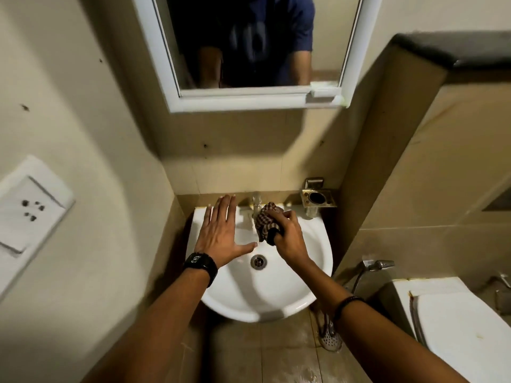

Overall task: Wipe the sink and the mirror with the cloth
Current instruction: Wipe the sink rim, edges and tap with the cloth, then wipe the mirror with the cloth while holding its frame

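A white wall-hung sink (276, 297) fills the middle of the view, its drain (258, 261) in the bowl. My right hand (289, 239) is closed around a bunched brown checked cloth (266, 221), held against the tap (257, 205) at the back of the basin. My left hand (221, 233) lies flat with fingers spread on the sink's left rim, a black watch on its wrist. Above, a white-framed mirror (326, 48) hangs on the wall and reflects a person's dark blue shirt and arms.
A metal holder (318, 199) is fixed to the wall right of the tap. A toilet (456, 313) and a hand spray (378, 265) stand at the right. A white socket plate (30, 208) is on the left wall. The floor below has a drain cover (330, 338).
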